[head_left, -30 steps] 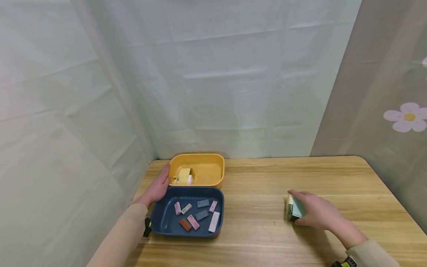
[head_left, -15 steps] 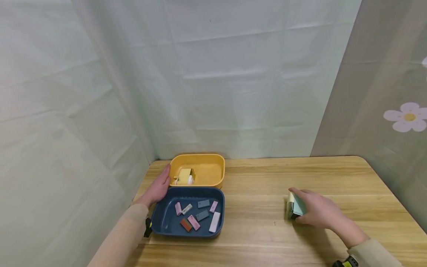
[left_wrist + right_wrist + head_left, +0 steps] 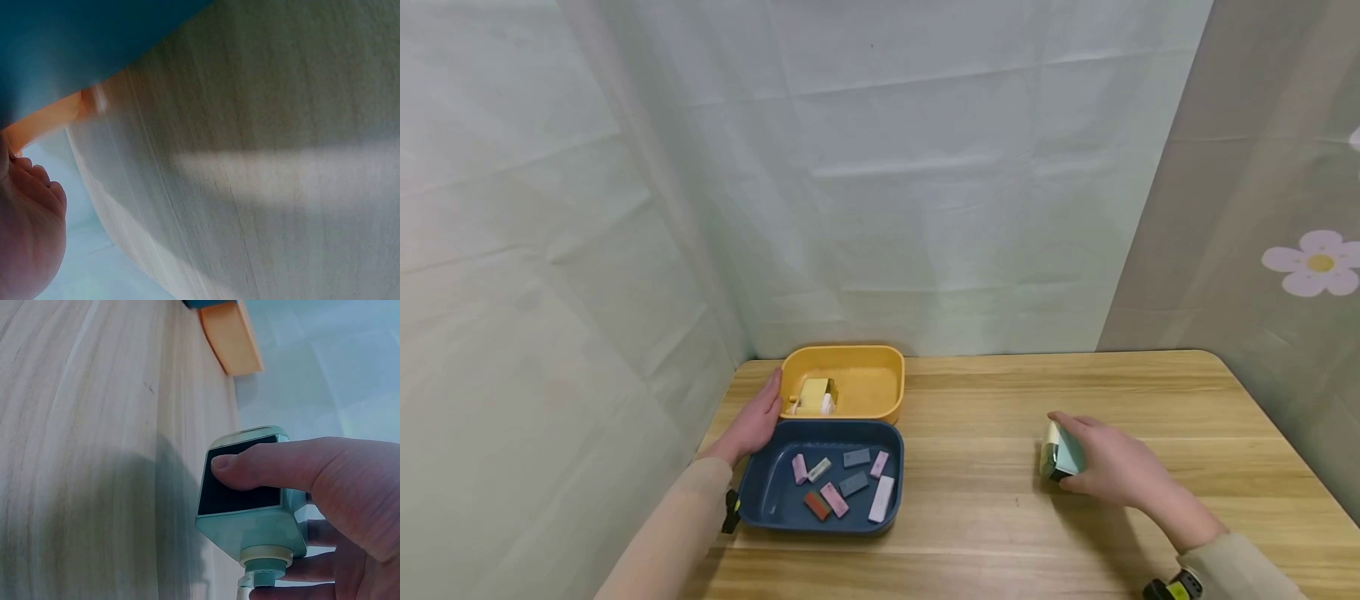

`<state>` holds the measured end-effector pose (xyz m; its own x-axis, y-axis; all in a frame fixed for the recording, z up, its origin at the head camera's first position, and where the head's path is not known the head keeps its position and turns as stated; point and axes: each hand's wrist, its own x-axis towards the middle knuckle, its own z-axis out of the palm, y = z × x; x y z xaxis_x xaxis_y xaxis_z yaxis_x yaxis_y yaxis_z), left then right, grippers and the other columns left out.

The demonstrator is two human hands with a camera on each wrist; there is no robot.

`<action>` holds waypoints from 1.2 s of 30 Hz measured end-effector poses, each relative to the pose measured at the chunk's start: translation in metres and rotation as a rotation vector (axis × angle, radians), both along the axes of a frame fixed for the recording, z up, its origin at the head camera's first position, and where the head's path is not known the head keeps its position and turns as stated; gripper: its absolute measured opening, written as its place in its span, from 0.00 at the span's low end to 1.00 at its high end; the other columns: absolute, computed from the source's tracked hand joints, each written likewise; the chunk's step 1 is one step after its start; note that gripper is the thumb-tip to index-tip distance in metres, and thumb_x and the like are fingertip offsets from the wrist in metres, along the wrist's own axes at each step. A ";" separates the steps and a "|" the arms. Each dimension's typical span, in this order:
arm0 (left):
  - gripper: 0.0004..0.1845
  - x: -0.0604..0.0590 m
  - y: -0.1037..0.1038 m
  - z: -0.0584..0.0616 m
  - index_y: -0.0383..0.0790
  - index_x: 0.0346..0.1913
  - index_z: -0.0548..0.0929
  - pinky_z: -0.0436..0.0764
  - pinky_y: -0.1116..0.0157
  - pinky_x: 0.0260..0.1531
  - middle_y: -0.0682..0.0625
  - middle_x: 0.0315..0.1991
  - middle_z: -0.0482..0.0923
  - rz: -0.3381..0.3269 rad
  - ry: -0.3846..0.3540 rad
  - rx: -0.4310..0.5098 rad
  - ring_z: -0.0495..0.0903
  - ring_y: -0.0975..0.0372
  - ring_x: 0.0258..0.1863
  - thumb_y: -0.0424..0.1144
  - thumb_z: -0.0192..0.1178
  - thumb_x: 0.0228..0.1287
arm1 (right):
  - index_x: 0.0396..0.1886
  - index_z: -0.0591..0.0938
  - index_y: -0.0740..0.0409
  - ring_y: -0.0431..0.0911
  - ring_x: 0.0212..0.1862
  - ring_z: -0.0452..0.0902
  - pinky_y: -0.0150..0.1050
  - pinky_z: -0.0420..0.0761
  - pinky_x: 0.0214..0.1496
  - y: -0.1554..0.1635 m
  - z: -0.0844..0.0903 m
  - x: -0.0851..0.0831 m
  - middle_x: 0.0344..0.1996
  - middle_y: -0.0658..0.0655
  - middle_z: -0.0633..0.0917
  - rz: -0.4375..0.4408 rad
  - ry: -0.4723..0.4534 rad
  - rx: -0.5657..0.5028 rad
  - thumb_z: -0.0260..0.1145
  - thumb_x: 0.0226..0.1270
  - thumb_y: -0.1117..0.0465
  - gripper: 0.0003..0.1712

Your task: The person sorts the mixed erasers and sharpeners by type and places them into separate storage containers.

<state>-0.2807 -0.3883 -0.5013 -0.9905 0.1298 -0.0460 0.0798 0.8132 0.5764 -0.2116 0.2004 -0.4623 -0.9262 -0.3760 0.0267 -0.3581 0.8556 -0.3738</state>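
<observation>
My right hand [image 3: 1120, 467] grips a mint-green hand-crank pencil sharpener [image 3: 1070, 455] over the right part of the table. In the right wrist view, the thumb presses on the sharpener's black panel [image 3: 240, 499], and the crank end points down the frame. My left hand [image 3: 756, 425] lies with straight fingers against the left side of the yellow tray [image 3: 880, 392]. Inside that tray sits a yellow pencil sharpener [image 3: 814, 396] with a crank. The left wrist view shows only part of the left hand [image 3: 31, 231], at its left edge.
In front of the yellow tray stands a dark blue tray [image 3: 767, 492] holding several erasers, such as a white one [image 3: 882, 499] and a red one [image 3: 817, 505]. Curtains [image 3: 940, 208] hang behind and beside the wooden table [image 3: 970, 475].
My right hand and the green sharpener have shifted slightly up and left in the head view, and the sharpener has tilted a little. The left hand and both trays stay put.
</observation>
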 end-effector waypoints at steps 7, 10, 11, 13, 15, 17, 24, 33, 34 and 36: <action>0.34 0.001 0.002 0.002 0.32 0.86 0.39 0.45 0.38 0.81 0.35 0.87 0.37 0.007 -0.017 0.006 0.41 0.39 0.85 0.42 0.36 0.91 | 0.77 0.76 0.56 0.53 0.46 0.83 0.49 0.82 0.33 -0.004 0.006 0.000 0.62 0.69 0.83 -0.011 0.015 -0.002 0.88 0.43 0.52 0.57; 0.34 0.002 0.002 0.003 0.33 0.86 0.38 0.45 0.38 0.82 0.35 0.87 0.36 0.011 -0.025 0.004 0.41 0.39 0.85 0.42 0.35 0.91 | 0.77 0.76 0.55 0.53 0.47 0.84 0.49 0.83 0.33 -0.009 0.008 0.000 0.63 0.68 0.84 -0.012 0.028 0.000 0.88 0.43 0.52 0.57; 0.34 0.003 0.002 0.004 0.33 0.86 0.38 0.45 0.39 0.82 0.35 0.87 0.36 0.013 -0.026 0.003 0.41 0.39 0.85 0.42 0.35 0.91 | 0.77 0.76 0.55 0.53 0.47 0.84 0.49 0.83 0.33 -0.012 0.009 -0.001 0.62 0.68 0.84 -0.008 0.030 0.000 0.88 0.43 0.51 0.57; 0.34 0.004 0.002 0.004 0.33 0.86 0.38 0.45 0.39 0.82 0.35 0.87 0.36 0.014 -0.024 -0.001 0.41 0.39 0.85 0.42 0.35 0.91 | 0.77 0.75 0.56 0.55 0.49 0.85 0.51 0.84 0.35 -0.017 0.011 -0.003 0.63 0.69 0.83 0.004 0.031 -0.004 0.89 0.43 0.51 0.58; 0.34 0.004 0.002 0.004 0.33 0.86 0.37 0.45 0.39 0.82 0.35 0.87 0.36 0.014 -0.024 -0.004 0.41 0.39 0.85 0.42 0.35 0.91 | 0.78 0.75 0.56 0.57 0.51 0.85 0.53 0.86 0.37 -0.024 0.013 -0.006 0.64 0.69 0.83 0.015 0.029 -0.008 0.89 0.44 0.51 0.58; 0.34 0.005 0.001 0.004 0.33 0.86 0.37 0.45 0.39 0.82 0.35 0.87 0.36 0.015 -0.021 -0.006 0.41 0.39 0.85 0.41 0.35 0.91 | 0.78 0.74 0.56 0.58 0.51 0.85 0.53 0.86 0.37 -0.030 0.014 -0.008 0.64 0.70 0.82 0.023 0.021 -0.012 0.89 0.44 0.52 0.59; 0.34 0.005 0.002 0.004 0.32 0.86 0.37 0.45 0.38 0.82 0.34 0.87 0.37 0.009 -0.022 0.001 0.41 0.38 0.85 0.42 0.35 0.91 | 0.79 0.74 0.55 0.59 0.52 0.85 0.51 0.87 0.36 -0.046 0.018 -0.013 0.66 0.69 0.82 0.022 0.019 -0.014 0.89 0.46 0.53 0.58; 0.33 0.004 0.000 0.001 0.31 0.86 0.39 0.45 0.38 0.82 0.35 0.87 0.37 0.010 -0.007 -0.008 0.41 0.39 0.85 0.42 0.35 0.91 | 0.80 0.73 0.53 0.57 0.51 0.85 0.49 0.84 0.32 -0.058 0.024 -0.017 0.68 0.67 0.81 0.024 0.012 -0.001 0.88 0.48 0.53 0.57; 0.34 0.004 0.000 0.001 0.31 0.86 0.39 0.45 0.38 0.82 0.35 0.87 0.37 0.011 -0.007 -0.008 0.41 0.39 0.85 0.42 0.35 0.91 | 0.80 0.73 0.53 0.57 0.50 0.85 0.48 0.83 0.32 -0.059 0.025 -0.018 0.68 0.67 0.81 0.025 0.012 -0.001 0.88 0.48 0.54 0.57; 0.34 0.004 0.000 0.001 0.31 0.86 0.38 0.45 0.38 0.82 0.35 0.87 0.37 0.012 -0.008 -0.007 0.41 0.39 0.85 0.42 0.35 0.91 | 0.80 0.73 0.53 0.55 0.49 0.85 0.47 0.82 0.32 -0.062 0.026 -0.019 0.68 0.67 0.81 0.028 0.017 -0.003 0.88 0.48 0.54 0.57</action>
